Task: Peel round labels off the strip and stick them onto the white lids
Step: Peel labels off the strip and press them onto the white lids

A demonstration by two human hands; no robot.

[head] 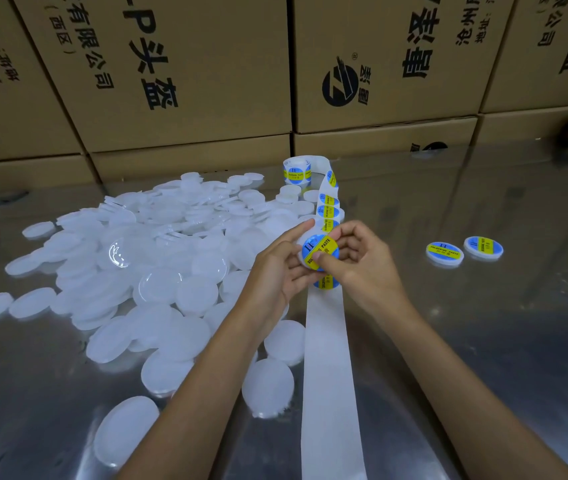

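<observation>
Both hands together mid-table: left hand (280,268) grips white lid (301,252) by its edge, right hand (357,259) thumb presses round label (320,252) onto it. Label strip (329,358) runs beneath. Lid pile (158,258) left; two labelled lids (464,251) right, bare table (483,358) around them.

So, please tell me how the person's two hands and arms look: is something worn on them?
Nothing is worn. The left hand and the right hand are bare, with no gloves, and no rings show. Both forearms are bare up to the bottom edge of the picture: no sleeves, no watch, no bracelet. No markings show on them. The fingernails that show are short and plain.
</observation>
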